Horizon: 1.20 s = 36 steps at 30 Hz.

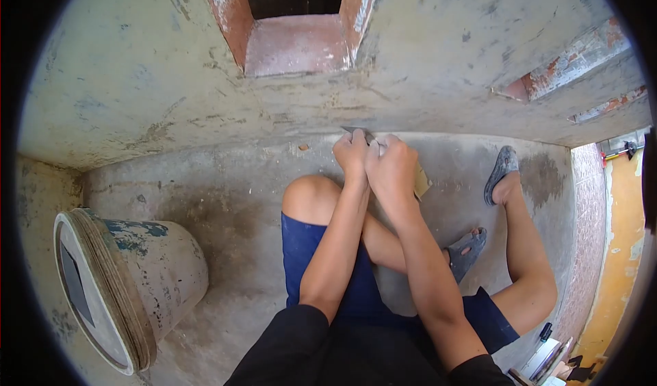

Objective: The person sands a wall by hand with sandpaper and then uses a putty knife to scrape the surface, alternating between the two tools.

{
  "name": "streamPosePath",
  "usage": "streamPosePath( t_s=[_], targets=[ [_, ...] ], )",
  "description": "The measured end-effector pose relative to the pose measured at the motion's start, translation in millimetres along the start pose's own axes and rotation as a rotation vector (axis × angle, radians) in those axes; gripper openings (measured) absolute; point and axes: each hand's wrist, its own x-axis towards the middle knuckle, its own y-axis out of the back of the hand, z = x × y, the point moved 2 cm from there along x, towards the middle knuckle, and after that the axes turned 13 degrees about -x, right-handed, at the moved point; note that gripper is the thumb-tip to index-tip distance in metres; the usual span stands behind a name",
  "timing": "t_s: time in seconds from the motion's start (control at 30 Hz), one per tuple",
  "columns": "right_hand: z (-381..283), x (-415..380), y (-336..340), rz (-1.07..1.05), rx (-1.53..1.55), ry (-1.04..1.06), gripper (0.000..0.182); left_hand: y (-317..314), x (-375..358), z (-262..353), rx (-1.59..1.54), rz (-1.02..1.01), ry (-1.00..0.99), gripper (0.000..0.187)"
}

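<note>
My left hand (350,157) and my right hand (393,167) are close together at the foot of the wall, both with fingers closed. Between them is a putty knife (357,131), its thin grey blade showing beyond the left fingertips near the wall's bottom edge. The left fingers are pressed on the blade side; the right fist wraps the other end, so the handle is mostly hidden. A yellowish flat piece (422,182) lies just right of my right wrist, partly covered by it.
The plastered wall (164,78) has a recessed opening (298,44) above my hands and more recesses at right. A white bucket (161,269) with a lid stands on the concrete floor (239,249) at left. A small brown chip (304,147) lies near the wall. My sandalled feet are at right.
</note>
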Motion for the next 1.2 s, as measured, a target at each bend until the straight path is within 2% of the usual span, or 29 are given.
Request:
streamPosePath(
  t_s=[0.07, 0.13, 0.2, 0.27, 0.33, 0.37, 0.43, 0.47, 0.53, 0.57, 0.67, 0.73, 0.8, 0.87, 0.9, 0.97, 1.03, 1.13, 1.2],
  targets=[
    [-4.2, 8.7, -6.9, 0.023, -0.003, 0.023, 0.020, -3.3, 10.0, 10.3, 0.049, -0.018, -0.061, 0.031],
    [3.5, -9.0, -6.7, 0.002, -0.021, 0.006, 0.020, 10.5, -4.5, -6.4, 0.132, -0.026, -0.072, 0.031],
    [1.6, 1.7, -6.5, -0.008, 0.030, 0.029, 0.020, 3.1, 5.8, -10.7, -0.042, -0.006, 0.002, 0.031],
    [-10.3, -3.9, 16.8, 0.006, -0.004, -0.008, 0.022, -5.1, -12.2, 16.3, -0.081, -0.040, -0.013, 0.031],
    [-13.4, -7.1, 23.2, 0.052, -0.017, -0.063, 0.021, -5.5, -12.7, 18.0, 0.032, -0.074, -0.115, 0.034],
    [-8.4, -7.6, 17.9, 0.035, -0.022, -0.076, 0.021, -1.2, -16.0, 15.0, 0.045, -0.069, -0.098, 0.034],
    [-4.5, 11.1, 7.5, -0.046, -0.062, -0.009, 0.021, -6.3, -8.1, 13.5, -0.102, -0.001, 0.092, 0.035],
    [0.3, 6.1, 12.3, -0.046, -0.058, -0.008, 0.021, -7.6, -15.0, 12.4, -0.100, 0.000, 0.089, 0.035],
    [-3.2, 6.2, 30.3, 0.082, 0.015, -0.018, 0.022, -24.5, -28.0, 35.3, -0.090, -0.034, -0.094, 0.035],
    [-6.5, 5.6, 30.6, 0.065, 0.009, -0.019, 0.022, -24.0, -33.4, 44.9, -0.065, -0.065, -0.087, 0.032],
    [-6.4, 9.8, 32.0, 0.085, -0.028, -0.058, 0.021, -20.5, -19.3, 23.5, -0.109, -0.032, 0.005, 0.031],
    [-4.5, 15.6, 27.7, -0.053, -0.073, -0.039, 0.021, -21.3, -32.2, 27.0, -0.117, -0.048, -0.007, 0.031],
    [-11.1, 10.0, 28.8, 0.038, -0.037, -0.041, 0.022, -26.8, -22.5, 35.4, -0.134, -0.055, -0.037, 0.032],
    [-4.2, -3.8, 27.3, 0.090, -0.027, -0.085, 0.022, -18.1, -24.5, 33.0, -0.039, -0.072, -0.008, 0.033],
    [-2.1, 3.5, 20.5, 0.028, -0.044, -0.089, 0.022, -12.5, -14.6, 32.3, 0.113, -0.075, -0.089, 0.033],
    [-2.2, 6.3, 19.1, -0.020, -0.052, -0.084, 0.022, -14.8, -20.6, 21.1, 0.041, -0.073, -0.069, 0.033],
    [-8.9, -3.2, 33.0, 0.106, 0.044, -0.062, 0.022, -21.2, -18.5, 31.8, -0.036, -0.060, -0.045, 0.033],
    [-8.8, -0.3, 19.2, 0.011, -0.006, -0.059, 0.022, -13.0, -23.2, 29.2, -0.006, -0.080, -0.018, 0.033],
    [-7.3, -3.6, 28.7, 0.035, 0.037, -0.049, 0.022, -14.9, -21.2, 36.5, -0.061, -0.031, -0.012, 0.033]
  ],
)
